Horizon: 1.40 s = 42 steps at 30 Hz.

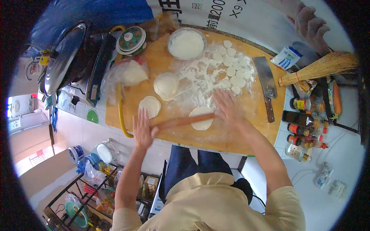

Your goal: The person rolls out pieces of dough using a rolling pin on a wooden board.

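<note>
A wooden rolling pin [185,120] lies across a thin round dough wrapper [201,124] near the front of the wooden board [179,138]. At the pin's left end rests my left hand [143,128], fingers stretched out, beside another rolled wrapper [151,106]. My right hand [228,108] bears on the right end, palm down and slightly blurred. A stack of rolled wrappers [166,86] sits behind the pin. Several small flattened dough pieces [231,70] lie on loose flour at the back right.
A bowl of flour [187,43], a lidded patterned pot [131,40] and dough in a plastic bag [134,72] stand at the back and left. The cleaver [265,78] lies on the right, with a straw brush [321,66] and seasoning bottles [300,118] beyond.
</note>
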{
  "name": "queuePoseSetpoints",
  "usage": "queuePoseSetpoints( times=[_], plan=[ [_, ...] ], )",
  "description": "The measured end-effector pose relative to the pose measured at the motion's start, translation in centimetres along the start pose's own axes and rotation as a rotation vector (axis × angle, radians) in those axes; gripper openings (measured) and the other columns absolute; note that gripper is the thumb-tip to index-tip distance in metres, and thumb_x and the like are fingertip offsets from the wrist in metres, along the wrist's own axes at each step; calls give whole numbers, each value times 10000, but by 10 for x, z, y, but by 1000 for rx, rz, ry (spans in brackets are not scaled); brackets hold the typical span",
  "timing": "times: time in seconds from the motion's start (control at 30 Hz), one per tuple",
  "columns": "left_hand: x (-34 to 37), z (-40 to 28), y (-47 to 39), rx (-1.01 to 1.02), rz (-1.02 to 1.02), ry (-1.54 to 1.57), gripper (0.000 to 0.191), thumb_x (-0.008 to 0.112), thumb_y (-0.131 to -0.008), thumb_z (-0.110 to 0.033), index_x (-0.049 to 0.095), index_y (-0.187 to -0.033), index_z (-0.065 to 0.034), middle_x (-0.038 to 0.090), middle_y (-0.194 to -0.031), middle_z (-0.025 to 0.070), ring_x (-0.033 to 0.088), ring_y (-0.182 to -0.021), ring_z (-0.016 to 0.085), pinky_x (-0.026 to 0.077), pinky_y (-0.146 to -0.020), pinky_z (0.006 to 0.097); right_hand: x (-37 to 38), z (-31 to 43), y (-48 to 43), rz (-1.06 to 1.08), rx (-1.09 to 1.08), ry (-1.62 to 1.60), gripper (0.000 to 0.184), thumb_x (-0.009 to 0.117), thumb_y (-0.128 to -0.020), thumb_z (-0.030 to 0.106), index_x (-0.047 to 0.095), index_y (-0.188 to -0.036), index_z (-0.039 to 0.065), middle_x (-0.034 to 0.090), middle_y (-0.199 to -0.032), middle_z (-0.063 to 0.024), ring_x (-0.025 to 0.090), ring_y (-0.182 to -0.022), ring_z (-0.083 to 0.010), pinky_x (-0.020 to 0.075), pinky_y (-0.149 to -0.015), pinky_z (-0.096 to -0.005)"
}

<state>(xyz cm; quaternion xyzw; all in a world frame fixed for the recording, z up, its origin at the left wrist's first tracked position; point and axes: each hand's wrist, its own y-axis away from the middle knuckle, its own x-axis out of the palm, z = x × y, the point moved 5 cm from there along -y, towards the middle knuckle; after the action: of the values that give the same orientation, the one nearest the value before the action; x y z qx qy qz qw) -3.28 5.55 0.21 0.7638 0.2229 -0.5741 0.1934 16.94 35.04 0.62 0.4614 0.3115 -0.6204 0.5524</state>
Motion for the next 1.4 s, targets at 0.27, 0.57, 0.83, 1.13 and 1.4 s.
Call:
queuePoseSetpoints(
  times=[0.27, 0.57, 0.83, 1.13, 1.4],
  plan=[
    [6, -13, 31, 45, 243, -41, 855, 601, -798, -375, 222, -1469, -6, 254, -1524, 196, 212, -1428, 323, 122, -1157, 506, 27, -2, 36, 45, 5, -32, 724, 632, -834, 409, 347, -1451, 158, 282, -1531, -107, 230, -1419, -318, 170, -1143, -534],
    [-13, 0, -31, 25, -104, -119, 821, 638, -781, -390, 307, -1447, -41, 297, -1515, 152, 251, -1411, 323, 161, -1152, 494, 3, 2, 9, -108, 49, 31, 724, 609, -845, 332, 311, -1461, 94, 283, -1518, -152, 261, -1392, -364, 190, -1137, -515],
    [-2, -39, 59, -4, -174, 160, 323, 701, -720, -117, 613, -1027, -74, 524, -1298, 107, 471, -1231, 309, 361, -1011, 463, 25, 37, 57, -346, 248, -386, 550, 654, -843, 204, 468, -1344, 75, 440, -1413, -152, 431, -1296, -309, 355, -1055, -437],
    [-18, -45, 78, -34, -304, 207, 240, 670, -691, -75, 642, -929, -76, 559, -1229, 83, 525, -1139, 285, 389, -955, 442, 31, 31, -5, -155, 789, -381, 326, 746, -707, 162, 614, -988, 59, 649, -774, -86, 636, -750, -236, 493, -683, -360],
    [-17, -37, 107, -89, -352, 265, 241, 661, -688, -82, 649, -928, -85, 562, -1234, 77, 528, -1140, 272, 397, -942, 435, 21, 73, -24, -266, 549, -656, 191, 676, -806, 133, 608, -956, 35, 689, -825, -119, 655, -715, -231, 490, -648, -338]
  ],
)
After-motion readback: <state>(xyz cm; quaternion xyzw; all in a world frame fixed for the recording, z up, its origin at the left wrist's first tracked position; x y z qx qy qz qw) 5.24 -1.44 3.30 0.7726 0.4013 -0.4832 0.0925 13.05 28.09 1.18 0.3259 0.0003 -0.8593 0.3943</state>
